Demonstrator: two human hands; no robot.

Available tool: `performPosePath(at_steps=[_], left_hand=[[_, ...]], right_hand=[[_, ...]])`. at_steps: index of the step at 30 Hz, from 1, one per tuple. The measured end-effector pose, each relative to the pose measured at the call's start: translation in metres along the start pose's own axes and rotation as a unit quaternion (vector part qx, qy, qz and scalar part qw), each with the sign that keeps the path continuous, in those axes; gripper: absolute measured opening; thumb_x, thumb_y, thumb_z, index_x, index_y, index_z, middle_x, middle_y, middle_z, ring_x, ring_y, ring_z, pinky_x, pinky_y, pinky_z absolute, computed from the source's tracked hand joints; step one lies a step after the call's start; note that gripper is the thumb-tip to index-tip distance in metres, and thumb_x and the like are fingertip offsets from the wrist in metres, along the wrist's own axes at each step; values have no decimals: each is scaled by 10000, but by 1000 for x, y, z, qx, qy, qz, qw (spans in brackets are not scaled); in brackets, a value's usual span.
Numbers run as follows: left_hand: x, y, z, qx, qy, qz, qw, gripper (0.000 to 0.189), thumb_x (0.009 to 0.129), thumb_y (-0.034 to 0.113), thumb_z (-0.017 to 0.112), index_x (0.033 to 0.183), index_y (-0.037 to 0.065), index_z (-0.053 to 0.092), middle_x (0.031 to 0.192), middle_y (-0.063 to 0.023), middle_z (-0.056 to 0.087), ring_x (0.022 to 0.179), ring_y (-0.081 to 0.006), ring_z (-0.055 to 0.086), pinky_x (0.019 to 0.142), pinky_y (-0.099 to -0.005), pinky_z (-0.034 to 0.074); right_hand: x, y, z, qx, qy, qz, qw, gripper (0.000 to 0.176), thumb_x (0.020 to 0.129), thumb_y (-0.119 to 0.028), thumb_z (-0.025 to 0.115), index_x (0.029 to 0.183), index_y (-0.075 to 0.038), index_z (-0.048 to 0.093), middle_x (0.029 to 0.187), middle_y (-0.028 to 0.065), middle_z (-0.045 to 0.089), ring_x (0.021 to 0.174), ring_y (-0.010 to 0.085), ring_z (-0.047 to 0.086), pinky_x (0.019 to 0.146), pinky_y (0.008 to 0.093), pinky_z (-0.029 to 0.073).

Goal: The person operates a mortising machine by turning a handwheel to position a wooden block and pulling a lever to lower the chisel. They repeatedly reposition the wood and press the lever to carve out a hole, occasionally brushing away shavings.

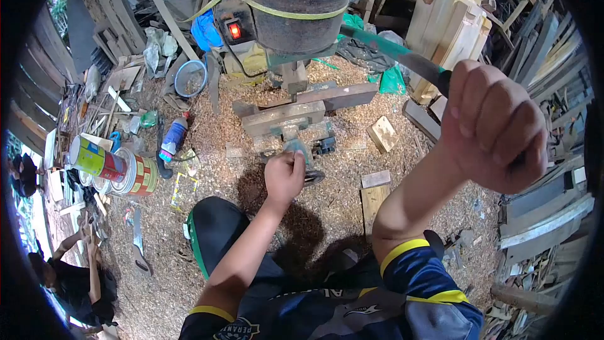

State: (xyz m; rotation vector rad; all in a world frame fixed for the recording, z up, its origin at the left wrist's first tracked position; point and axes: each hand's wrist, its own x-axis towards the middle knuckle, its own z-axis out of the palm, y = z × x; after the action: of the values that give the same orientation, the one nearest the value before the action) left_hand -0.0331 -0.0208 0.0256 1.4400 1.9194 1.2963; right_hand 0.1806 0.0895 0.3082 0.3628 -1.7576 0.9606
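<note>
My right hand (497,126) is raised at the right, its fingers closed round the dark-gripped end of a long green and grey lever (402,56). The lever runs to a machine with a dark, bucket-shaped housing (296,9) tied with a yellow strap. Low in the middle, my left hand (285,176) is closed at a dark handwheel (313,178), whose rim shows partly beside it. Between hand and housing, a wooden block (283,118) sits in a metal vise (292,132), below the machine's square tool head (294,79). Another board (340,96) lies behind the block.
A lit red switch (234,29) is left of the housing. Wood shavings cover the floor. At left are paint cans (141,173), a bottle (174,135) and a handsaw (138,239); another person (72,277) is at far left. Timber (450,25) stands at right.
</note>
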Motion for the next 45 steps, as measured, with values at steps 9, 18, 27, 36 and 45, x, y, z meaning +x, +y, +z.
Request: performPosePath(at_steps=[9, 18, 27, 36, 45], left_hand=[[-5, -6, 4, 5, 6, 9, 1000, 411, 989, 251, 595, 681, -19, 628, 672, -251, 595, 655, -452, 622, 599, -510, 471], [-8, -6, 4, 6, 27, 6, 1000, 460, 1011, 320, 568, 694, 2, 668, 657, -237, 622, 627, -437, 641, 595, -493, 491], [-5, -1, 1, -7, 23, -14, 1000, 467, 1021, 288, 561, 676, -11, 656, 639, -244, 606, 597, -435, 631, 563, -481, 467], [-21, -15, -7, 30, 157, 84, 984, 343, 1082, 256, 448, 975, -32, 601, 883, -234, 573, 848, -429, 550, 797, -500, 444], [-53, -66, -4, 107, 145, 70, 981, 595, 1087, 480, 291, 1166, -65, 516, 1076, -280, 533, 1017, -466, 501, 936, -553, 384]], right_hand=[[-11, 0, 14, -38, 58, -45, 997, 384, 986, -347, 467, 637, -187, 493, 564, -63, 463, 505, 103, 423, 543, 299, 348], [4, 1, 4, 2, 71, 13, 997, 401, 975, -321, 403, 606, -166, 424, 530, -30, 405, 488, 136, 379, 550, 338, 317], [116, 17, -15, 46, 120, 53, 990, 475, 1072, -271, 378, 604, -185, 382, 480, -35, 351, 399, 116, 324, 407, 291, 323], [143, 31, -22, 34, 191, 64, 979, 437, 1034, -312, 475, 625, -185, 386, 484, -41, 331, 389, 121, 328, 410, 297, 300], [142, 37, -26, -4, 171, 18, 985, 423, 1046, -315, 467, 648, -191, 395, 507, -55, 339, 415, 110, 321, 432, 297, 299]])
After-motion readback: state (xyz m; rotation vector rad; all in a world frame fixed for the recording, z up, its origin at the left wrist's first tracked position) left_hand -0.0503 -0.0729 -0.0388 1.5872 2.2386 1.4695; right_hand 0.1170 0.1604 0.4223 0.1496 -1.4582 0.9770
